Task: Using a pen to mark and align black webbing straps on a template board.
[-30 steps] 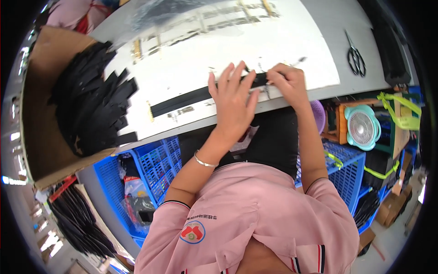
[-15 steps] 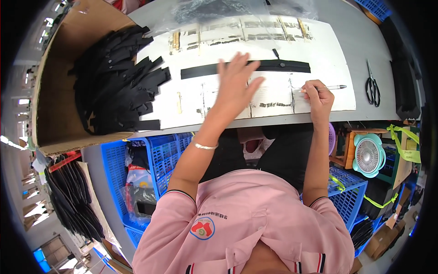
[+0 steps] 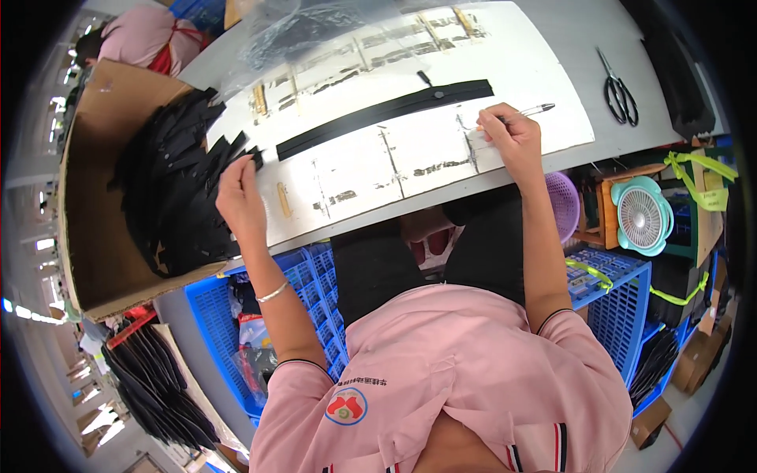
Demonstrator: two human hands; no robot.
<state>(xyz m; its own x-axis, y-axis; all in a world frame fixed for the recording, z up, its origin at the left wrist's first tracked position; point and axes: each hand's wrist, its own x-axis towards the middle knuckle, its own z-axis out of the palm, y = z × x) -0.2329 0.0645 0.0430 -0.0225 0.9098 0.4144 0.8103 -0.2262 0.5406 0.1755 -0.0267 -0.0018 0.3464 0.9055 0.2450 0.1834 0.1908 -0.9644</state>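
Observation:
My left hand [image 3: 243,197] is at the right edge of the heap of black strips [image 3: 169,181] in the cardboard box. Its thumb and fingers are closed on the end of one black strip [image 3: 256,155]. In my right hand [image 3: 514,142] is a clear pen [image 3: 539,109], gripped between thumb and fingers, its dark end pointing right. A black zipper [image 3: 371,118] with a small pull tab [image 3: 424,78] lies flat and slightly slanted on the white board [image 3: 544,79], touched by neither hand. Dark smudged marks and lines cover parts of the board.
The open cardboard box [image 3: 83,229] stands at the table's left end. Clear plastic film [image 3: 307,35] lies at the back. Black-handled scissors [image 3: 620,96] rest on the right, beside dark material [image 3: 678,87]. Blue crates [image 3: 217,323] sit below. Another person [image 3: 146,35] is at far left.
My left hand has moved left from above the zipper to the heap and closed on a strip. My right hand keeps the pen. The view has shifted and turned.

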